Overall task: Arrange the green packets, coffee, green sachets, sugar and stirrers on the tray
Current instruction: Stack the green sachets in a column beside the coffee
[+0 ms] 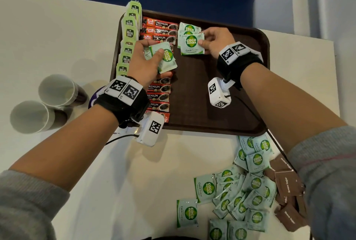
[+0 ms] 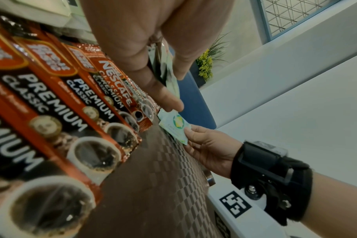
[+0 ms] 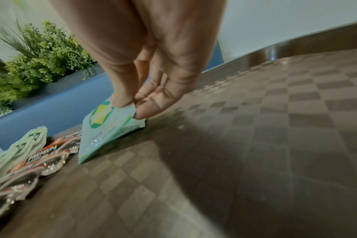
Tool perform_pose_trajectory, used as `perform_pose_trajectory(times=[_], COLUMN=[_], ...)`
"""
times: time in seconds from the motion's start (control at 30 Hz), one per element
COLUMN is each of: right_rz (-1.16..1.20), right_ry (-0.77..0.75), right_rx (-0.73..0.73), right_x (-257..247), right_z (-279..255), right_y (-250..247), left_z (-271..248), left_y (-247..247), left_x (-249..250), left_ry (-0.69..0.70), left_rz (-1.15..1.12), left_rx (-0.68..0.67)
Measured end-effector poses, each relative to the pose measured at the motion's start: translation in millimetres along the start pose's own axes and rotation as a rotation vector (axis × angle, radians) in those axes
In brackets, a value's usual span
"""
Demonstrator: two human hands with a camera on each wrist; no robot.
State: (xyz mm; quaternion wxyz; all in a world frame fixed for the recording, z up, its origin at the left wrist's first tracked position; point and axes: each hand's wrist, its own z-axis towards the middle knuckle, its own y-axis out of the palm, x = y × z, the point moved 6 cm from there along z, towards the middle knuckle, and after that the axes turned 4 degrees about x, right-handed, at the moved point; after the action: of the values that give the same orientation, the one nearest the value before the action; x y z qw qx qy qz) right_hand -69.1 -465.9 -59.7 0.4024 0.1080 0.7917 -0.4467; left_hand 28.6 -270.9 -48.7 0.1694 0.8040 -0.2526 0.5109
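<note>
A dark brown tray (image 1: 221, 120) sits on the white tabletop (image 1: 57, 33). Along its left edge runs a column of green packets (image 1: 129, 33), overlapping one another. Just beside them, to the right, lies a column of red coffee sticks (image 1: 160, 38), also overlapping; the left hand (image 1: 146, 62) covers the middle of that column.

The left hand hangs above the coffee sticks with its fingers (image 2: 165, 93) and thumb curled round a small bunch of green sachets (image 1: 163, 58). The right hand (image 1: 215, 42) is at the far middle of the tray, its fingers (image 3: 147, 111) pinching the right edge of one green sachet (image 1: 192, 44), which lies on a short overlapping row of the same sachets (image 1: 187, 28). In the right wrist view the pinched sachet is tilted, its lower edge on the tray.

The right half of the tray floor is bare, checkered brown.

Off the tray, near the person on the right, a loose heap of green sachets (image 1: 242, 197) lies on the tabletop, with brown sugar packets (image 1: 287, 187) just beside it, partly under the right sleeve (image 1: 327, 172). Two paper cups (image 1: 55, 89) lie on their sides left of the tray. No stirrers can be made out.
</note>
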Motion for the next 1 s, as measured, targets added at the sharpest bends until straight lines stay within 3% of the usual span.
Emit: perform_pose_trajectory(times=[0.2, 1.0], right_rz=[0.028, -0.011], right_ry=[0.105, 0.156], right_rx=[0.041, 0.165], right_x=[9.3, 14.5], right_z=[5.2, 11.5], right_y=[5.6, 5.4], left_z=[0.1, 3.0], left_y=[2.7, -2.0], left_x=[-0.5, -5.0], left_ry=[-0.023, -0.035], left_rz=[-0.025, -0.020], left_rx=[-0.001, 0.009])
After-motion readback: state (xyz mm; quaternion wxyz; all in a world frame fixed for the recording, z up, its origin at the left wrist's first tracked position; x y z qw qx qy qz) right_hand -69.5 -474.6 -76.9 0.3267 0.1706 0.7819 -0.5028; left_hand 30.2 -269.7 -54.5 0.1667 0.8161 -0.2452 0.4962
